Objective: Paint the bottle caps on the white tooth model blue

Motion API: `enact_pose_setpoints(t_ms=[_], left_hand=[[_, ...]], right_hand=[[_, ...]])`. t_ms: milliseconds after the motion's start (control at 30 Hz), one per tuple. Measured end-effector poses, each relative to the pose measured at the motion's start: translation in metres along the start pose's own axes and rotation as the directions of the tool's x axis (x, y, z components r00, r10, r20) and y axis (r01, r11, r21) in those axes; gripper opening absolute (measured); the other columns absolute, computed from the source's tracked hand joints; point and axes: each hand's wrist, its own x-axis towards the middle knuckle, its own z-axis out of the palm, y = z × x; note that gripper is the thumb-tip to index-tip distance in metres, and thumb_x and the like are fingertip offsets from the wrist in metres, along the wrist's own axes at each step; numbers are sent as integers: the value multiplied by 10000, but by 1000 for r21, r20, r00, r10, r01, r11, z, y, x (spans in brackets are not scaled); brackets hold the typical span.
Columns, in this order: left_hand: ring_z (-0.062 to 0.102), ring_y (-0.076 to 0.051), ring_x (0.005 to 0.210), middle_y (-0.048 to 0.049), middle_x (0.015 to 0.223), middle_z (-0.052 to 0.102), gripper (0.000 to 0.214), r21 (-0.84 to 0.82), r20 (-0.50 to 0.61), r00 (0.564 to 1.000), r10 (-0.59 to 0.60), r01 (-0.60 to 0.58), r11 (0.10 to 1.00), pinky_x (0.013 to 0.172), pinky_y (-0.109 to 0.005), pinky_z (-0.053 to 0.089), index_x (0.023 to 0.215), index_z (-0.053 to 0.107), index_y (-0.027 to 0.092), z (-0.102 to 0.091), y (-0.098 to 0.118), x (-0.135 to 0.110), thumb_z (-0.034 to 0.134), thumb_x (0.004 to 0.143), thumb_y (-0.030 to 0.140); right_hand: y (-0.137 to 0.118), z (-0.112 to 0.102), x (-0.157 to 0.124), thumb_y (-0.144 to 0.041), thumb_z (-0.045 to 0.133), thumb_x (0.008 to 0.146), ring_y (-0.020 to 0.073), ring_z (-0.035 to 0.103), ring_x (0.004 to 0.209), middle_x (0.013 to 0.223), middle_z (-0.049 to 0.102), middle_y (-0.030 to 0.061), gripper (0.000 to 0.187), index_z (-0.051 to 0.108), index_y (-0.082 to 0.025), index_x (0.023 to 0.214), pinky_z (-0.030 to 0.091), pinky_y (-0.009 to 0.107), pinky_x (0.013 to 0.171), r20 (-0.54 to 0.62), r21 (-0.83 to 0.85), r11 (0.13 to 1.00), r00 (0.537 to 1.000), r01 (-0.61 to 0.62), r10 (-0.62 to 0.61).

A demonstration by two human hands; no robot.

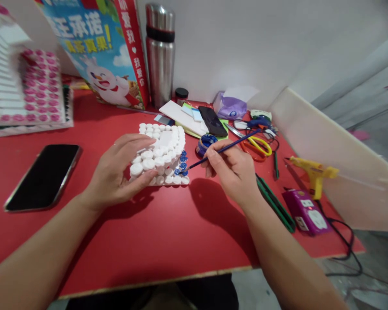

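A small white model point(161, 157) covered in round discs sits on the red tabletop, several discs at its right side painted blue. My left hand point(121, 168) is closed around its left side, thumb in front and fingers behind. Between the thumb and fingers of my right hand point(231, 168) is a thin dark blue paintbrush point(223, 150). Its tip touches the blue discs at the model's lower right. Just behind my right hand stands an uncovered jar of blue paint point(206, 144), partly hidden by the fingers.
A black phone point(43, 176) lies at left, below a pink-and-white disc-covered model point(42, 88). A steel flask point(161, 60) and printed box point(97, 51) stand behind. Scissors point(258, 146), a green cutter point(274, 202), yellow glue gun point(313, 172) and purple power socket point(305, 211) lie right.
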Motion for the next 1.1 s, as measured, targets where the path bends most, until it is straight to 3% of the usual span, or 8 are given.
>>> enact_pose_setpoints(t_ms=[200,500,733,900,1100], left_hand=[[670,-353,1279,-129,1364,694,449,16,25,999,-26,26,1000,1101,-586,594,1395,593,236,-1,1,0,670,968,351],[664,-339,1299,-140,1377,686,458,-15,11,1000,-14,14,1000,1122,-550,573,1399,608,205,0,1,0,674,961,324],[663,-357,1305,-154,1366,700,458,-30,-14,999,-31,30,999,1125,-569,565,1385,623,216,1,1,-1,709,946,320],[660,-336,1304,-143,1381,674,462,-5,28,999,-21,21,1000,1124,-546,570,1408,594,196,-1,1,0,673,969,319],[670,-352,1291,-184,1361,687,466,-26,-4,1000,15,-15,1000,1116,-558,576,1386,615,164,0,0,1,720,953,300]], right_hand=[[1,1,0,-450,577,1090,128,645,571,695,682,-11,274,612,-223,939,522,287,567,-36,-25,1000,999,16,-17],[-3,2,-1,-393,612,1082,114,678,582,716,703,-20,231,645,-215,938,536,273,593,-75,-15,999,996,44,-45],[-6,6,-2,-349,607,1080,117,663,586,749,712,-16,167,654,-226,977,534,278,581,-34,-38,995,995,88,-89],[-9,6,-2,-318,589,1086,138,668,639,775,726,6,165,663,-223,974,506,305,609,20,-120,980,987,158,-157],[-12,4,-4,-269,600,1073,166,703,717,786,746,11,132,672,-233,969,519,327,677,63,-158,952,965,262,-255]])
